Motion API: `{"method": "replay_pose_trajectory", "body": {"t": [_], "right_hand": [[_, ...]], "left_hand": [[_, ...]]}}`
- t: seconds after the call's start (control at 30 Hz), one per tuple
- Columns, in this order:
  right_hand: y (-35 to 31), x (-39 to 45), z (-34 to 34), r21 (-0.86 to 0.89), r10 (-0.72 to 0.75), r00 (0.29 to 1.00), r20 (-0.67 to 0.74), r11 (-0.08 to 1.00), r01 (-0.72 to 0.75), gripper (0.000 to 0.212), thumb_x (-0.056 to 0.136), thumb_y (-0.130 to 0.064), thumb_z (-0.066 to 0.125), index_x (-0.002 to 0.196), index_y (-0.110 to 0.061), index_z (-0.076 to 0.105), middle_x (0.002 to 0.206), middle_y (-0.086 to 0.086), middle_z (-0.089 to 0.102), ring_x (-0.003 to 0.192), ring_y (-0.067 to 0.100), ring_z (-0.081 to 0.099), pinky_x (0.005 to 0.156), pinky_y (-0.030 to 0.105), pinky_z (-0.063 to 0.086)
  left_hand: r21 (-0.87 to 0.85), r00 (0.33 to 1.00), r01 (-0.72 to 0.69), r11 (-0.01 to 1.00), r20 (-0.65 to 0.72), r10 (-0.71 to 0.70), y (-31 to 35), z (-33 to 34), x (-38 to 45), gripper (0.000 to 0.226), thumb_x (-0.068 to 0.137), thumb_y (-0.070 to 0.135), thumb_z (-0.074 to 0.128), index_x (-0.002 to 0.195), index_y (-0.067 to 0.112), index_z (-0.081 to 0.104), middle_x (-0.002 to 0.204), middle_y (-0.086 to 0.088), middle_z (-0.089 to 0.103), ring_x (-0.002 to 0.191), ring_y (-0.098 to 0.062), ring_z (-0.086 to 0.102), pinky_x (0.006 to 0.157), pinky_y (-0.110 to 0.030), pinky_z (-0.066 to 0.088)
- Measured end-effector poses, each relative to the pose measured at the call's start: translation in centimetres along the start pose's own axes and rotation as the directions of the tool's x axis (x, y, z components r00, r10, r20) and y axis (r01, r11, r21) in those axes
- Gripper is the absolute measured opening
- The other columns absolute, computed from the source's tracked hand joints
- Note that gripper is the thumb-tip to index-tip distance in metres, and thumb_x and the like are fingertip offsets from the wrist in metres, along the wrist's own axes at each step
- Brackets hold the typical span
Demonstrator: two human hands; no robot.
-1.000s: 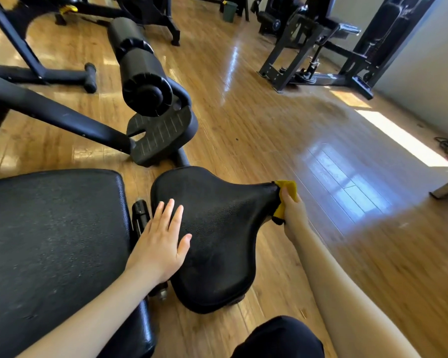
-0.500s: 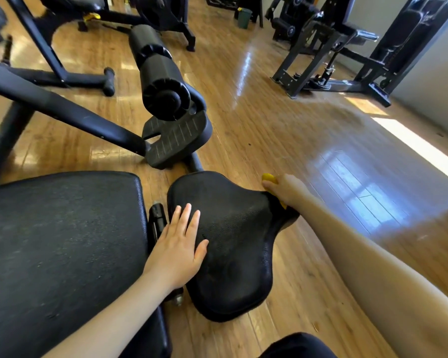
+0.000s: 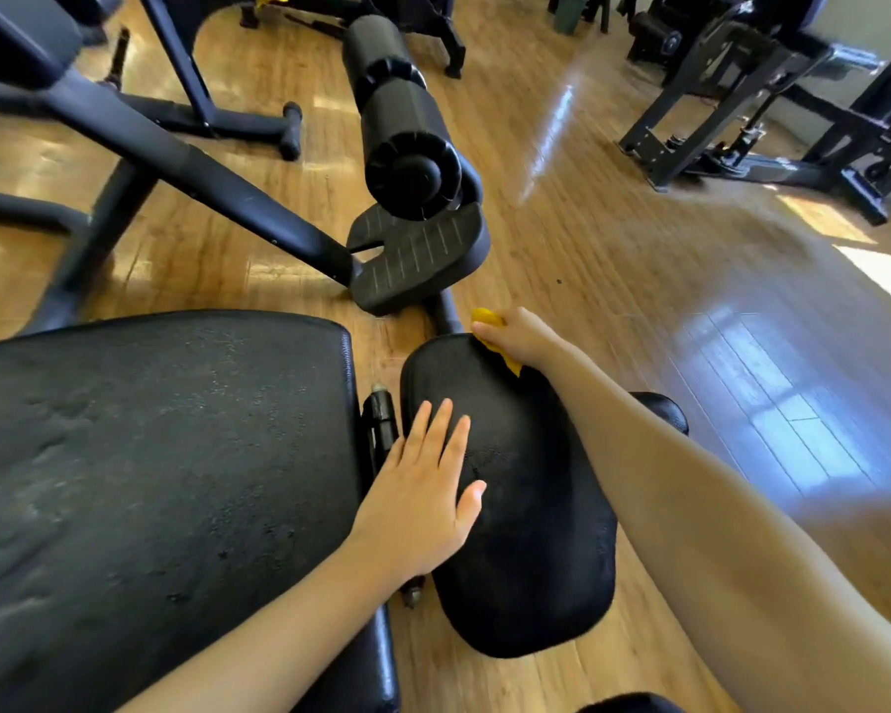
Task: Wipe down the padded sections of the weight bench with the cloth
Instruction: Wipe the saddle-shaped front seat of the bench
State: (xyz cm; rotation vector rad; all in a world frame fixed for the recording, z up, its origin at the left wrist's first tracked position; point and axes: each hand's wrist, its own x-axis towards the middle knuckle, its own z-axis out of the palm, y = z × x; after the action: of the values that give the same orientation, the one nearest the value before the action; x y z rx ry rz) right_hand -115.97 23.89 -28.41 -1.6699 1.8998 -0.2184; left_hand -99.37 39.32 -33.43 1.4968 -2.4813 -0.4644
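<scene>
Right hand (image 3: 523, 339) grips the yellow cloth (image 3: 487, 321), fingers curled round it, at the far edge of the small seat pad (image 3: 531, 506), just short of the black footplate (image 3: 417, 259). Left hand (image 3: 423, 499) lies flat, fingers straight, holding nothing, on the seat pad's left edge beside the hinge gap. Large back pad (image 3: 150, 481) sits left of that gap. Foam roller (image 3: 397, 120) stands above the footplate. Bare wooden floor (image 3: 664, 311) right of the seat pad; another machine frame (image 3: 767, 110) is well apart, far right.
</scene>
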Motion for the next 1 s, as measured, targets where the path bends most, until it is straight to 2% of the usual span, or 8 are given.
{"method": "replay_pose_trajectory", "body": {"t": [0.1, 0.17, 0.3, 0.5, 0.67, 0.77, 0.9, 1.0], "right_hand": [[-2.1, 0.1, 1.1, -0.208, -0.113, 0.992, 0.064, 0.97, 0.124, 0.033, 0.092, -0.044, 0.048, 0.097, -0.012, 0.057, 0.088, 0.003, 0.059, 0.081, 0.018, 0.051, 0.064, 0.026, 0.035], [-4.2, 0.5, 2.5, -0.309, -0.228, 0.96, 0.165, 0.912, 0.27, 0.041, 0.091, -0.046, 0.047, 0.114, -0.013, 0.056, 0.109, 0.006, 0.061, 0.092, 0.019, 0.054, 0.074, 0.027, 0.038], [-6.1, 0.6, 3.8, -0.341, -0.306, 0.912, 0.273, 0.856, 0.389, 0.048, 0.087, -0.049, 0.052, 0.123, -0.016, 0.053, 0.12, 0.006, 0.059, 0.109, 0.022, 0.054, 0.079, 0.028, 0.036], [-2.4, 0.6, 0.8, -0.156, -0.147, 0.984, 0.098, 0.974, 0.161, 0.04, 0.088, -0.043, 0.054, 0.11, -0.01, 0.058, 0.098, 0.007, 0.057, 0.088, 0.019, 0.052, 0.073, 0.028, 0.036], [2.8, -1.0, -1.4, 0.006, 0.079, 0.995, 0.055, 0.997, -0.079, 0.041, 0.087, -0.046, 0.053, 0.099, -0.007, 0.058, 0.083, 0.005, 0.057, 0.08, 0.022, 0.053, 0.064, 0.029, 0.039], [5.4, -3.5, -2.7, -0.039, 0.074, 0.993, 0.094, 0.997, -0.071, 0.035, 0.09, -0.039, 0.052, 0.091, -0.004, 0.058, 0.079, 0.005, 0.056, 0.073, 0.02, 0.053, 0.073, 0.034, 0.044], [7.5, -6.1, -5.5, -0.089, 0.036, 0.986, 0.163, 0.996, -0.022, 0.018, 0.089, -0.031, 0.056, 0.079, -0.017, 0.059, 0.072, -0.002, 0.056, 0.062, 0.013, 0.055, 0.056, 0.014, 0.046], [9.6, -7.4, -7.6, -0.161, 0.068, 0.987, 0.145, 0.986, -0.044, 0.017, 0.088, -0.027, 0.06, 0.072, -0.02, 0.055, 0.075, 0.001, 0.055, 0.069, 0.017, 0.053, 0.059, 0.019, 0.046]], "left_hand": [[-0.003, 1.0, 0.008, 1.0, 0.014, -0.008, -0.1, 0.2, -0.1, 0.068, 0.093, 0.05, 0.017, 0.148, 0.016, -0.006, 0.156, -0.004, -0.014, 0.142, -0.019, -0.017, 0.117, -0.037, 0.007], [0.005, 1.0, 0.011, 1.0, 0.022, -0.011, -0.2, 0.2, 0.0, 0.068, 0.093, 0.05, 0.017, 0.147, 0.017, -0.007, 0.155, -0.004, -0.015, 0.141, -0.019, -0.018, 0.117, -0.038, 0.008], [0.005, 0.998, 0.012, 1.0, 0.061, -0.013, -0.3, 0.3, 0.1, 0.067, 0.095, 0.049, 0.018, 0.147, 0.018, -0.01, 0.155, -0.003, -0.017, 0.141, -0.018, -0.02, 0.117, -0.036, 0.004], [0.02, 0.999, -0.006, 1.0, 0.036, 0.005, -0.5, 0.5, -0.1, 0.074, 0.084, 0.055, 0.002, 0.147, 0.017, -0.009, 0.156, -0.003, -0.016, 0.141, -0.018, -0.019, 0.116, -0.035, 0.005], [0.0, 0.999, -0.002, 1.0, 0.038, 0.002, -0.4, 0.3, -0.1, 0.068, 0.093, 0.053, 0.014, 0.147, 0.019, -0.009, 0.155, -0.001, -0.018, 0.139, -0.015, -0.023, 0.113, -0.031, -0.002], [0.0, 1.0, -0.01, 1.0, 0.03, 0.01, -0.5, 0.3, -0.2, 0.075, 0.083, 0.058, 0.0, 0.147, 0.019, -0.009, 0.155, 0.0, -0.018, 0.136, -0.013, -0.027, 0.109, -0.03, -0.005], [-0.004, 0.999, -0.01, 1.0, 0.039, 0.01, -0.4, 0.3, -0.1, 0.08, 0.077, 0.059, -0.007, 0.147, 0.019, -0.01, 0.155, -0.001, -0.018, 0.136, -0.013, -0.026, 0.111, -0.03, -0.003], [0.0, 0.999, -0.007, 1.0, 0.038, 0.007, -0.5, 0.4, -0.1, 0.08, 0.077, 0.059, -0.007, 0.147, 0.019, -0.01, 0.155, -0.001, -0.018, 0.137, -0.014, -0.026, 0.111, -0.03, -0.004]]}}
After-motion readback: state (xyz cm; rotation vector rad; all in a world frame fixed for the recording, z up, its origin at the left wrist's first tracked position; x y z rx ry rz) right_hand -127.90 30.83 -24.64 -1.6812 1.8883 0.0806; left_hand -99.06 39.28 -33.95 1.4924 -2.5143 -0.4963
